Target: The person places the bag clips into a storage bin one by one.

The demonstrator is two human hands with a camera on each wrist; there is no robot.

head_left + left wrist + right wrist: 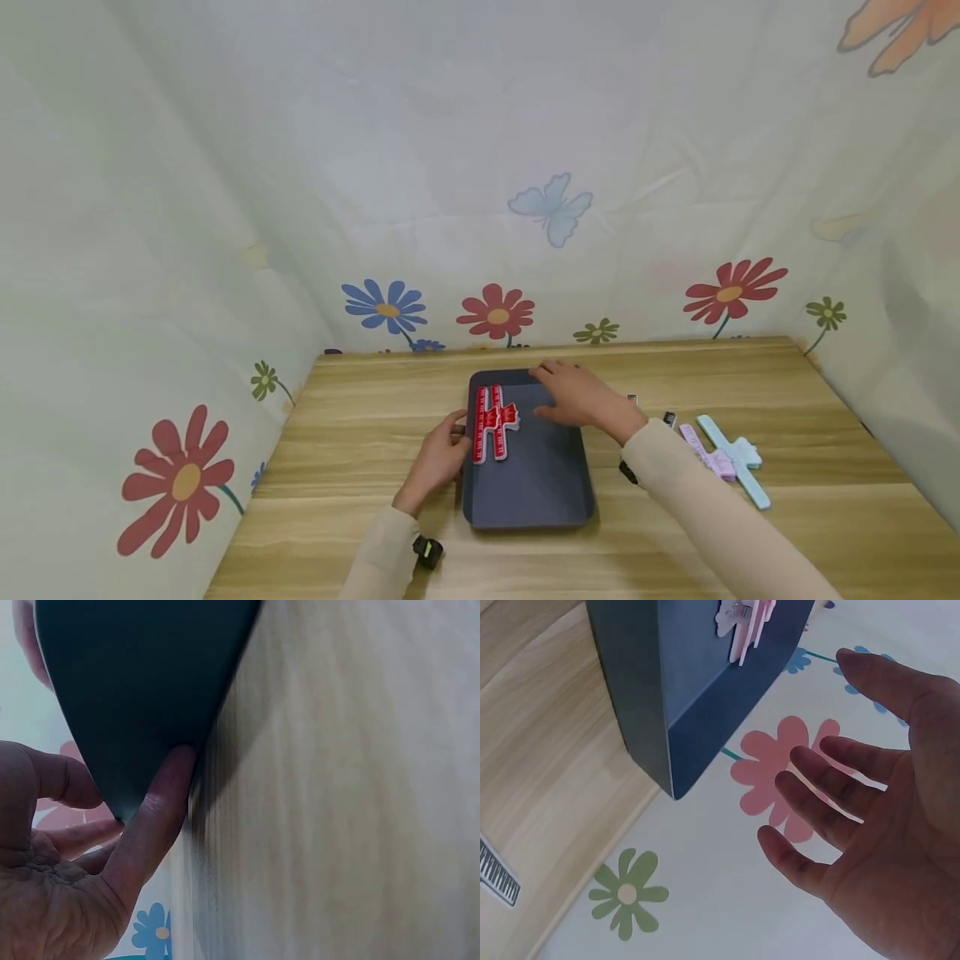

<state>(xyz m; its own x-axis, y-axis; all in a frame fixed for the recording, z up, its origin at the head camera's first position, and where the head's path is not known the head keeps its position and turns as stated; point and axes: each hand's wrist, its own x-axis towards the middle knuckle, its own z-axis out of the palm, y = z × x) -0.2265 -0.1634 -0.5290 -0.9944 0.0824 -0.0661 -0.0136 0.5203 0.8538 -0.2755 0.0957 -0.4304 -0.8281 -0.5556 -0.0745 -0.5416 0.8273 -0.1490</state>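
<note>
A dark grey rectangular tray (528,500) lies on the wooden table. Two red bag clips (480,433) with white markings lie side by side along its left part. My left hand (435,458) touches the tray's left side from outside. In the left wrist view, its thumb (161,791) lies extended against the outer wall, with the other fingers near the rim. Over the tray's far right part hovers my right hand (577,396). Its fingers are spread and loosely bent, the palm bare in the right wrist view, with nothing held.
Right of the tray, a lilac clip (705,454) and a mint clip (738,467) lie close together on the table (360,400). Black-and-white pieces (670,419) show partly behind the right forearm. A flower-printed curtain (450,208) stands behind and at both sides.
</note>
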